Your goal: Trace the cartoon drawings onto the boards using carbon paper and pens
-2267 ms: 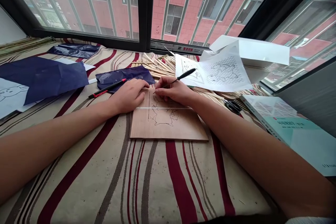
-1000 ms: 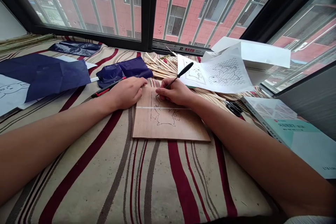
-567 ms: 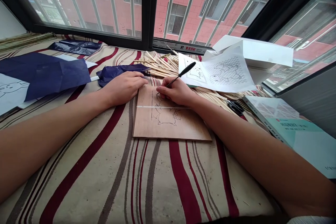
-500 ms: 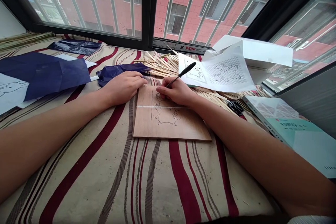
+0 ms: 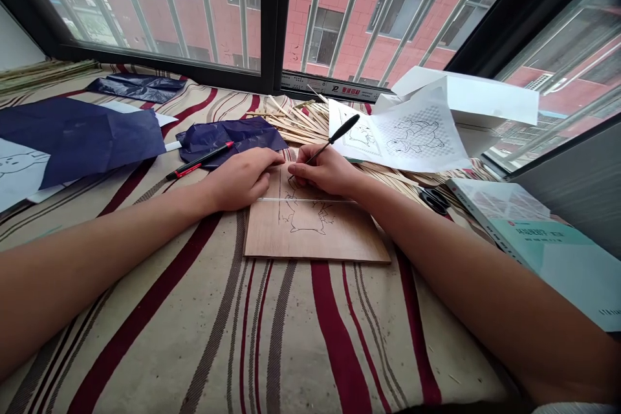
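- Head view: my left hand (image 5: 242, 178) has slid right and lies open on the corner of the pale plywood board (image 5: 310, 236), uncovering a red-and-black marker pen (image 5: 198, 163) on crumpled blue carbon paper (image 5: 233, 138) beyond the board.
- My right hand (image 5: 323, 169) pinches a slim black-handled stylus (image 5: 342, 130), its tip at the board's inked outline drawing (image 5: 308, 217).
- Red-striped beige cloth (image 5: 301, 336) spreads nearer me than the board, leaving room.

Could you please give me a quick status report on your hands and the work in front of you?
Left grip open, resting at upper-left corner of thin pale wood sheet. Right grip shut on slim black-handled stylus, tip at traced outline. Thin pale strip lies across sheet.
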A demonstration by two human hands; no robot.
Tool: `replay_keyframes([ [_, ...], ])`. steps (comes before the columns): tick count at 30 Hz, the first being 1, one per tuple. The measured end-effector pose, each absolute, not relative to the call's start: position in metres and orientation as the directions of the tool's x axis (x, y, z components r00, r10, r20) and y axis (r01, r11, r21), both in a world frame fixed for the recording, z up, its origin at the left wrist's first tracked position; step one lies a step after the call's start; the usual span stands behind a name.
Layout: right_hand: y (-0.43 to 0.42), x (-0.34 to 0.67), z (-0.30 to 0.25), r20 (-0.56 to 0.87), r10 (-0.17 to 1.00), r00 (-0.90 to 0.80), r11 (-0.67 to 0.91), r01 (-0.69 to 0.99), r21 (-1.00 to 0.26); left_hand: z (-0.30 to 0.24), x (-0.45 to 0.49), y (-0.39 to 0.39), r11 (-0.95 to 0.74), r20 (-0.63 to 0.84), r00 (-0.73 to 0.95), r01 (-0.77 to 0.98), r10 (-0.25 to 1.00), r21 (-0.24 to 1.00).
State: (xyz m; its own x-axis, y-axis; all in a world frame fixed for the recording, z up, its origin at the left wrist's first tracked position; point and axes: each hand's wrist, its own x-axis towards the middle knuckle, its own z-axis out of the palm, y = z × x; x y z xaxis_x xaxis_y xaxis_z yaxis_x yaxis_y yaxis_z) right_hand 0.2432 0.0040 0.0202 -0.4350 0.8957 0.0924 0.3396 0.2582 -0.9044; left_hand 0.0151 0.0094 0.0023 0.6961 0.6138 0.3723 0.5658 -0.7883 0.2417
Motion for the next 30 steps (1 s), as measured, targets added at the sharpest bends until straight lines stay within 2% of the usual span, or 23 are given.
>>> replay_keyframes([
  [30, 0.0065, 0.2423, 0.0178, 0.091, 0.911, -0.401, 0.258, 0.385, -0.886, -0.0013, 0.0147, 0.0119, -0.791, 0.364, 0.705, 0.573, 0.609, 0.214],
])
